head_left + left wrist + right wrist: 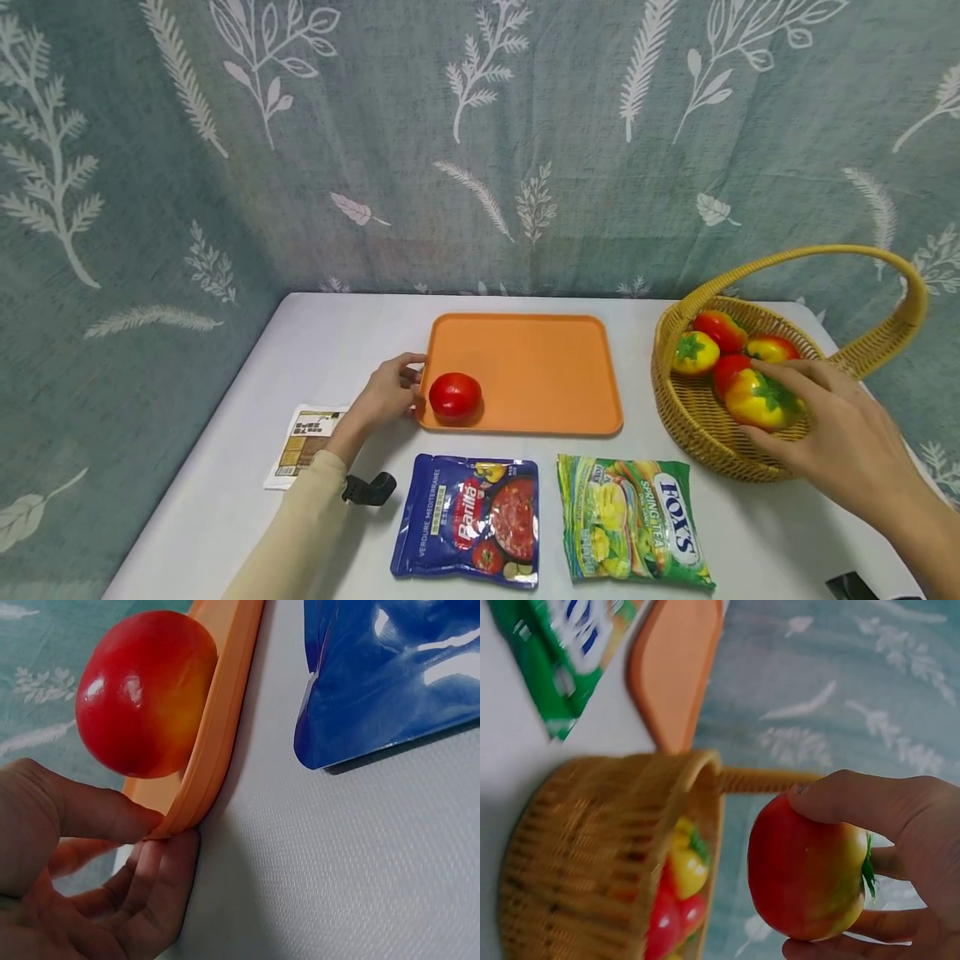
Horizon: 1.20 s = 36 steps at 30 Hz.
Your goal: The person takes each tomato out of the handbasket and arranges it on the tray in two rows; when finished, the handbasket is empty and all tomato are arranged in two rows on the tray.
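Note:
A red tomato (454,395) lies in the front left corner of the orange tray (540,367). My left hand (390,392) pinches that corner of the tray. In the left wrist view the thumb (90,810) lies on the rim (221,727) and the fingers curl under it, close beside the tomato (142,694). My right hand (840,433) grips a red and yellow pepper (757,400) over the wicker basket (697,433). In the right wrist view the pepper (802,870) is clear of the basket's rim (577,847), with fingers (885,806) curled round it.
The basket holds several more peppers (720,329) and has a tall handle (892,275). A blue pouch (468,518) and a green candy bag (633,521) lie in front of the tray. A small paper packet (303,442) lies at the left. A leaf-patterned curtain hangs behind.

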{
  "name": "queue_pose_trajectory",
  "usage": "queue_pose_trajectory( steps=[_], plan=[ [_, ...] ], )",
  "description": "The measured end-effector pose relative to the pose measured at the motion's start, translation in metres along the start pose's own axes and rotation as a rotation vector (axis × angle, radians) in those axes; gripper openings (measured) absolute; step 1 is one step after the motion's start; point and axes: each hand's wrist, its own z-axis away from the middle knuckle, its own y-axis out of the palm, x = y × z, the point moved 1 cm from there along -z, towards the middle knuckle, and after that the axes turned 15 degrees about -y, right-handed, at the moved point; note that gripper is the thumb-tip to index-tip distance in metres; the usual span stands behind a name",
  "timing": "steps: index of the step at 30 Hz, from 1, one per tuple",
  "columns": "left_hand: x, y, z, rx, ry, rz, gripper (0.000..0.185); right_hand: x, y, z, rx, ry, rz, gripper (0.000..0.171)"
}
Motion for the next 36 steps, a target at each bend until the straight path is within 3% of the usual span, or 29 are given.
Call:
queue_pose_trajectory(
  steps=[5,15,36],
  plan=[
    [-0.001,0.0,0.0,0.005,-0.004,0.01,0.064,0.023,-0.005,-0.01,-0.085,-0.106,-0.029,0.078],
    [-0.001,0.001,0.0,0.011,-0.002,0.009,0.064,0.048,-0.003,-0.024,-0.136,-0.214,-0.089,0.076],
    [-0.001,0.001,0.001,0.0,-0.011,-0.009,0.065,0.073,0.016,-0.058,-0.096,-0.328,-0.172,0.07]
  ],
)
